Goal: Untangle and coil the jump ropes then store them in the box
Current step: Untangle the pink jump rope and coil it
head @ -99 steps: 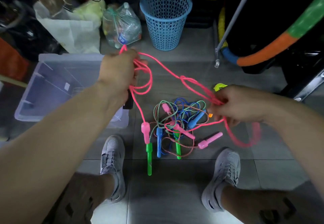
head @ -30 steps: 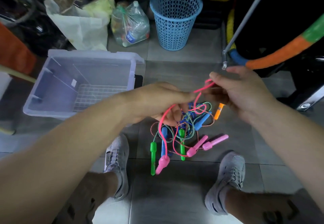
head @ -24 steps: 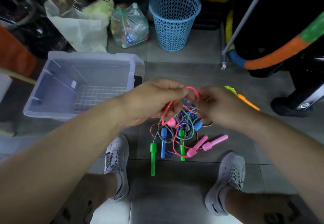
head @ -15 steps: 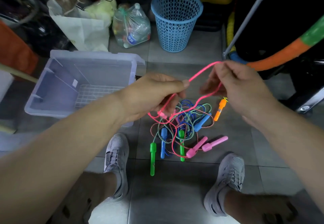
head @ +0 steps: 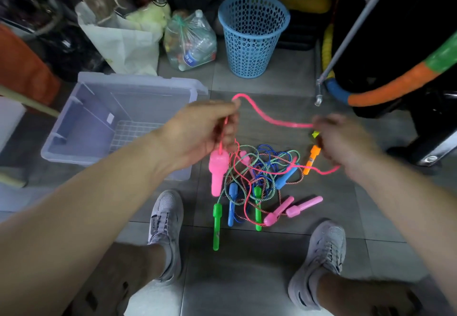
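Both the left hand (head: 200, 130) and the blurred right hand (head: 341, 140) clamp the pink jump rope (head: 272, 117) above the tangled pile (head: 262, 174) on the floor (head: 247, 266), its handle (head: 217, 169) dangling near the box (head: 74, 158).

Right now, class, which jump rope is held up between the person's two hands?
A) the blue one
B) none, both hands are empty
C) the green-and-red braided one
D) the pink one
D: the pink cord runs from the left hand across to the right hand, a pink handle hangs below the left, and the other ropes lie tangled on the floor.
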The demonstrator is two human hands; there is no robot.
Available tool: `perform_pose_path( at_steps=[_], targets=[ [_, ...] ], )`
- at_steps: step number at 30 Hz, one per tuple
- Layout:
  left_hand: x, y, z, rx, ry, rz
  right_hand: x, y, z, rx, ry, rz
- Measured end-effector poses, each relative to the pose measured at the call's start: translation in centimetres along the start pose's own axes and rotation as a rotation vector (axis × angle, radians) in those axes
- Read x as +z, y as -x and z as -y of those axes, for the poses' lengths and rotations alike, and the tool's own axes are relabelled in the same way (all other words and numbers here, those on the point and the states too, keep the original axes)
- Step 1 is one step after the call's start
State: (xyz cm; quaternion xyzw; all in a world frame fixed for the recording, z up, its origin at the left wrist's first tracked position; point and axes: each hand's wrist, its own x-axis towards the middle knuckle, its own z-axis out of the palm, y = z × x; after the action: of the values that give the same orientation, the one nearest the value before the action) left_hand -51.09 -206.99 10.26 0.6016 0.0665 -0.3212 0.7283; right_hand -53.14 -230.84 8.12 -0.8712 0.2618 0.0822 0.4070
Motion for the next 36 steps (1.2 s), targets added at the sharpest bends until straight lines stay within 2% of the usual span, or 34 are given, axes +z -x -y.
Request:
perform_pose_path(
  at_steps=[2, 4, 6, 8, 13, 16, 18, 20, 22, 24, 27, 30, 36],
  targets=[
    [0.2, 0.0, -0.4, 0.081, -0.005, 0.005, 1.4, 1.7, 0.2, -0.174, 0.190, 0.174],
    [0.3, -0.2, -0.2, 0.146, -0.074, -0.021, 2.2, 3.3, 0.7, -0.269, 0.188, 0.329],
    [0.6, -0.1, 0.1, 0.147, -0.182, -0.007, 2.3, 4.0, 1.3, -0.243, -0.060, 0.499],
    [0.9, 0.0, 0.3, 0.100, -0.249, 0.029, 1.8, 3.8, 1.7, -0.238, -0.240, 0.582],
    [1.2, -0.2, 0.5, 0.093, -0.269, -0.059, 0.8, 3.3, 0.9, -0.510, 0.094, 0.547],
    [1.3, -0.6, 1.1, 0.181, -0.538, -0.124, 0.6, 3.8, 1.0, -0.636, 0.201, 0.475],
    [1.4, -0.7, 1.4, 0.223, -0.721, -0.121, 0.3, 4.2, 1.4, -0.706, 0.225, 0.411],
    [1.6, -0.5, 1.2, 0.201, -0.800, -0.076, 0.1, 4.0, 1.5, -0.742, 0.211, 0.372],
    [2.1, -0.3, 1.0, 0.177, -0.699, -0.013, 0.1, 3.7, 1.4, -0.783, 0.198, 0.339],
    [2.4, -0.2, 0.9, 0.207, -0.592, -0.022, 0.1, 3.6, 1.5, -0.800, 0.163, 0.334],
    [2.6, -0.4, 1.4, 0.282, -0.575, -0.107, 0.0, 3.7, 1.6, -0.780, 0.103, 0.344],
    [2.9, -0.5, 1.7, 0.337, -0.561, -0.079, -0.2, 3.7, 1.8, -0.758, 0.032, 0.340],
    [3.4, 0.1, 1.7, 0.062, -0.027, 0.280, -1.1, 3.1, 1.8, -0.731, -0.064, 0.273]
  ],
)
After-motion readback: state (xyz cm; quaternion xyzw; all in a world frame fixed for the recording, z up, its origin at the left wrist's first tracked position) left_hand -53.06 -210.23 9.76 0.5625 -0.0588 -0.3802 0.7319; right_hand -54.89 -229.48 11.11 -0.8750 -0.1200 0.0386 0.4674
